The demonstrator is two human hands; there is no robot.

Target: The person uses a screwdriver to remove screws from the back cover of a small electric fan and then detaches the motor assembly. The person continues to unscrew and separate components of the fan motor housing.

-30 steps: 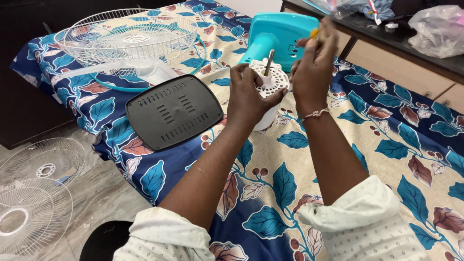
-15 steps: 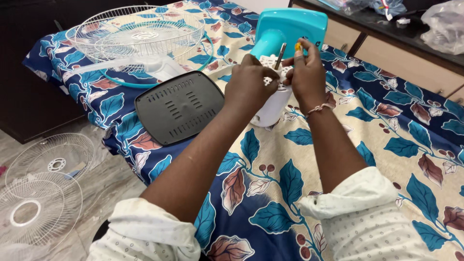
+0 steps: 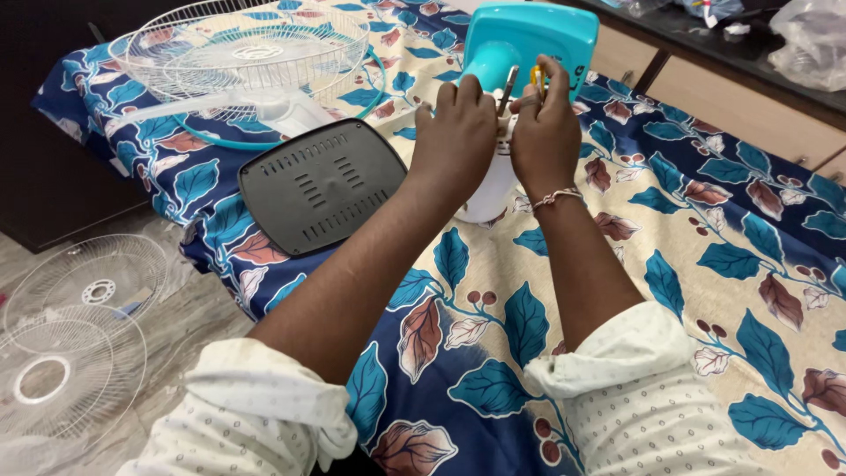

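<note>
On the leaf-print bedsheet (image 3: 705, 264), the white fan motor housing (image 3: 487, 189) is gripped by the left hand (image 3: 458, 132), fingers wrapped on it. A yellow-handled screwdriver (image 3: 536, 78) is pinched by the right hand (image 3: 545, 132). Risk: soft bedding lets the housing tilt, so the tip could slip.

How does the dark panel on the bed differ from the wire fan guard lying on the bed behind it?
The dark panel is a solid, squarish grey plate with short vent slots; the wire fan guard is round, white and open mesh. The panel lies flat, while the guard is domed and has a teal rim. The panel is also the smaller. Both rest on the leaf-patterned bedsheet, left of the hands, and neither is touched.
</note>
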